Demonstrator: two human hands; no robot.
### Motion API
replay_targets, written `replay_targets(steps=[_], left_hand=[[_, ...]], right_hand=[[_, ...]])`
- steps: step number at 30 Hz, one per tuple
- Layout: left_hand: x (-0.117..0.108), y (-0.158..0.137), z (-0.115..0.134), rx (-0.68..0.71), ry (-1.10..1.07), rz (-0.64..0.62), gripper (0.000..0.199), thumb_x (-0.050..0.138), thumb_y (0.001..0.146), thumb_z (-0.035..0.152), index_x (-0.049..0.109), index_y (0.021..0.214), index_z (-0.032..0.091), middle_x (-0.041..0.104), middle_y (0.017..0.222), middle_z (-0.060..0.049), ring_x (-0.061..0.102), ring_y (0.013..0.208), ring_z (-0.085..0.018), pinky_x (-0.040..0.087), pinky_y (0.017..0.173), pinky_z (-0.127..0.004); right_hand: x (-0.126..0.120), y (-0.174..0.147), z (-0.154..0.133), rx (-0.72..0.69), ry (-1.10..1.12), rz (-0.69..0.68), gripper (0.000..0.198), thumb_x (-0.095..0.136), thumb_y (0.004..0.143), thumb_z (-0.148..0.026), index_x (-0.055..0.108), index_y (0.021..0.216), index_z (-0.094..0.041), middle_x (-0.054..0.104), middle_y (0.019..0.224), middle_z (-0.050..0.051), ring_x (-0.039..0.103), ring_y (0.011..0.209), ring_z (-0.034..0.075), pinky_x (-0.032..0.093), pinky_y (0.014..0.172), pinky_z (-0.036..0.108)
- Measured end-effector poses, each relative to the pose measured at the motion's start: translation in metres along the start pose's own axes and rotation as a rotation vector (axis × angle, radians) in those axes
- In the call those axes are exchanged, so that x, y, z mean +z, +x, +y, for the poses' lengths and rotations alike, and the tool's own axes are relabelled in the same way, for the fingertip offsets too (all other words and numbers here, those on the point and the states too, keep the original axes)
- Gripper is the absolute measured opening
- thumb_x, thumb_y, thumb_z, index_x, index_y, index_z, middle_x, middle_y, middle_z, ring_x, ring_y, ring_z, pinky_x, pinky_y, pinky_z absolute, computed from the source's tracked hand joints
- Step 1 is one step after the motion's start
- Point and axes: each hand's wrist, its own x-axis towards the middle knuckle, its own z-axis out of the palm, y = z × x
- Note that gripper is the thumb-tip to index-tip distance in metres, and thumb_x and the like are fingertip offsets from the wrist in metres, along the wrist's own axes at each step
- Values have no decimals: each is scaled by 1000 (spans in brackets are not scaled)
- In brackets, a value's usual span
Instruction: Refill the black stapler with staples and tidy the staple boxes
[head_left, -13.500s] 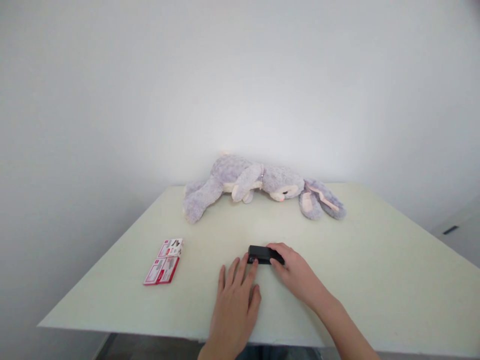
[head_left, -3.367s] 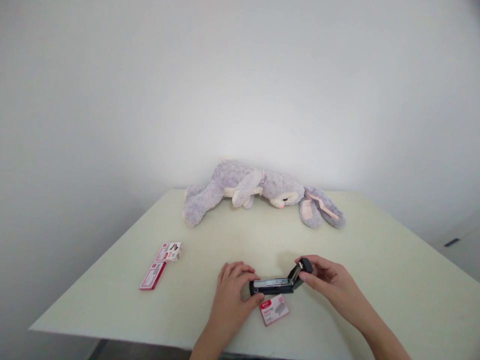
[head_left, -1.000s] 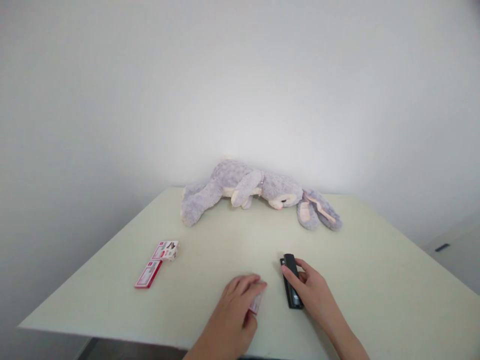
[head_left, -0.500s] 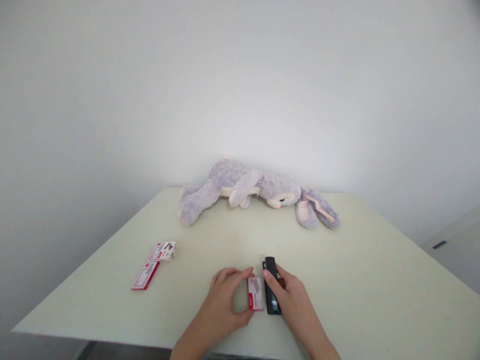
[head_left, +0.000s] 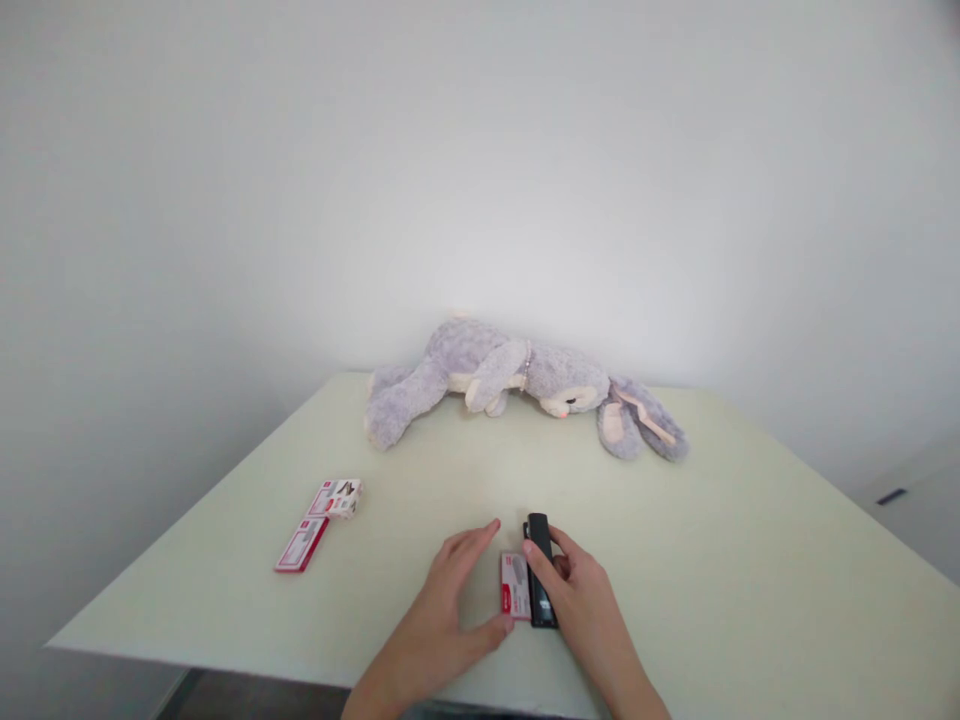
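Note:
My right hand (head_left: pixel 574 580) grips a black stapler (head_left: pixel 541 580), thumb on its left side and fingers around its right. Directly to the stapler's left lies a small red-and-white box (head_left: pixel 514 588), its long side against or almost against the stapler. Around that box my left hand (head_left: pixel 454 600) is open, thumb and fingers spread apart. The left thumb tip is at the box's near end; the fingertips hover beyond its far end.
On the left of the table (head_left: pixel 420 490) lie a white-and-red box with a stapler picture (head_left: pixel 346 498) and a flat red-and-white box (head_left: pixel 301 545). A lilac plush rabbit (head_left: pixel 517 375) lies on its side along the back, by the wall.
My left fingers have opened away from the small box. The gap between the box and the stapler has closed. My right hand keeps its hold, and the view has shifted slightly.

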Motion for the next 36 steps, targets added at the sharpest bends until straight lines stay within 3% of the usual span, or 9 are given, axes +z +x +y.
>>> replay_targets(steps=[4,6,8,10,13,19,24,31,36], left_hand=[[-45,-12,-32,-132,171,581,41,53,97,46,58,135,31,57,142,-5,49,136,-25,35,119,-47],[-76,-22,-56,-303,447,851,41,51,95,50,62,126,25,61,134,-9,51,131,-32,31,119,-55],[-103,-34,-77,-552,649,938,53,51,93,55,59,131,18,62,127,-16,52,126,-40,34,112,-62],[-118,-46,-90,-700,733,899,63,50,93,57,51,142,17,59,131,-19,51,123,-44,40,103,-62],[-111,-55,-91,-725,816,754,63,46,95,52,42,152,25,58,132,-16,54,114,-42,46,91,-56],[-56,-50,-56,-455,847,449,53,51,92,42,52,145,35,61,117,-8,58,108,-31,43,95,-49],[-43,-42,-36,-269,573,160,61,67,82,44,55,140,35,63,121,-6,59,115,-30,44,99,-45],[-29,-8,-8,-38,289,87,60,79,73,31,59,129,31,58,137,-8,53,127,-30,42,108,-45],[-5,16,24,57,208,-48,60,82,67,25,62,123,32,66,123,-4,56,117,-29,42,104,-41]], right_hand=[[0,-2,3,11,1,12,65,59,89,-66,67,129,-15,51,57,-4,45,51,15,29,47,25],[0,-2,4,16,2,1,64,59,89,-66,66,128,-16,48,56,-5,44,51,14,29,48,25],[0,-3,4,20,-3,-7,63,58,90,-65,66,129,-16,48,57,-5,44,52,14,30,48,25],[0,-2,5,19,-6,-20,62,57,91,-65,65,130,-17,50,58,-4,44,52,14,31,49,25],[-1,-2,7,18,1,-38,62,57,92,-65,64,130,-17,55,60,-3,46,53,14,32,49,25],[-1,-1,9,40,1,-51,63,57,92,-66,62,132,-17,52,59,-4,46,53,14,31,49,25],[-1,0,9,27,-8,-28,62,57,92,-65,63,131,-17,48,57,-6,43,51,14,30,49,26],[-1,-1,4,10,0,-21,63,58,91,-65,65,130,-16,50,57,-6,45,51,14,30,48,25],[-2,-2,3,-10,0,-23,61,57,92,-64,65,129,-16,50,57,-5,45,52,14,30,49,25]])
